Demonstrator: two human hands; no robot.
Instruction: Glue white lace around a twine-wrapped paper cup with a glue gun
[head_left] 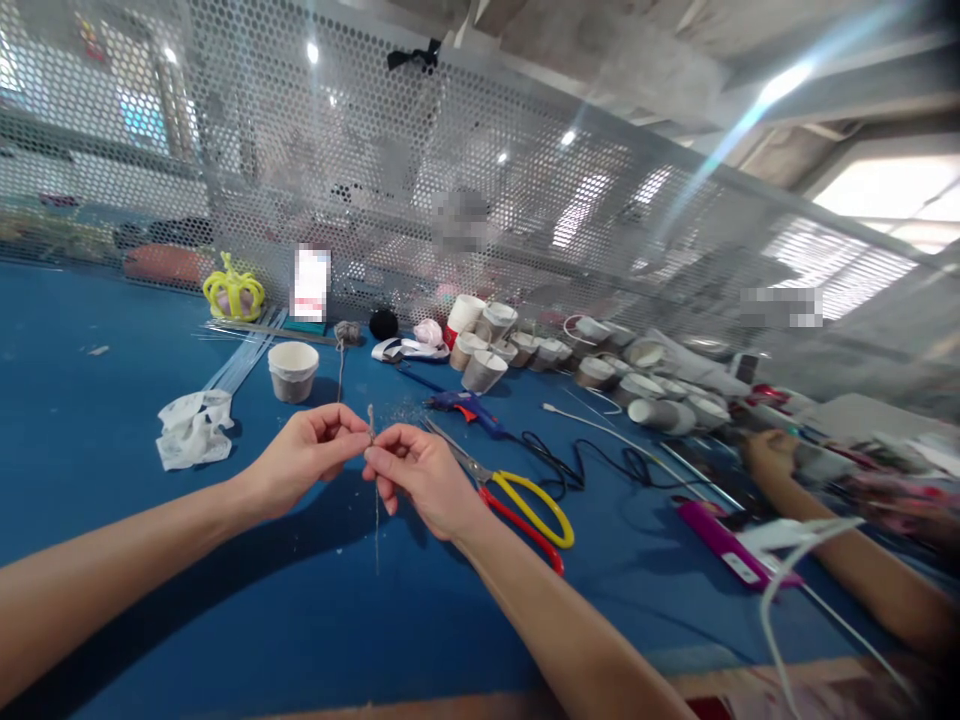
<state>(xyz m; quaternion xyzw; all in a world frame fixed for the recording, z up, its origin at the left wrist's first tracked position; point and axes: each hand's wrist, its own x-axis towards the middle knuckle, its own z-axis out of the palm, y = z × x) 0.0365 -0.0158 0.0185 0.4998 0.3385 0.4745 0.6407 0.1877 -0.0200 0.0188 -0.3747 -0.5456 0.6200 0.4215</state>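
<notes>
Between my two hands, above the blue table, is a thin piece of grey yarn (377, 530). My left hand (311, 445) pinches it near its top, where a short end sticks up. From the other side, my right hand (420, 470) pinches the yarn at the same spot, and a thin tail hangs down below. The fingertips nearly meet and hide the part they grip. A grey-wrapped paper cup (293, 372) stands just behind my left hand. Scissors (517, 500) with yellow and red handles lie beside my right hand, and a blue glue gun (469, 410) rests behind them.
Several wrapped cups (484, 371) stand along the perforated metal screen (420, 200). A crumpled white cloth (195, 430) lies at left, near a yellow crown-shaped item (232, 290). A co-worker's arm (832, 540) reaches in at right, beside a purple glue gun (720, 540). Cords cross the table.
</notes>
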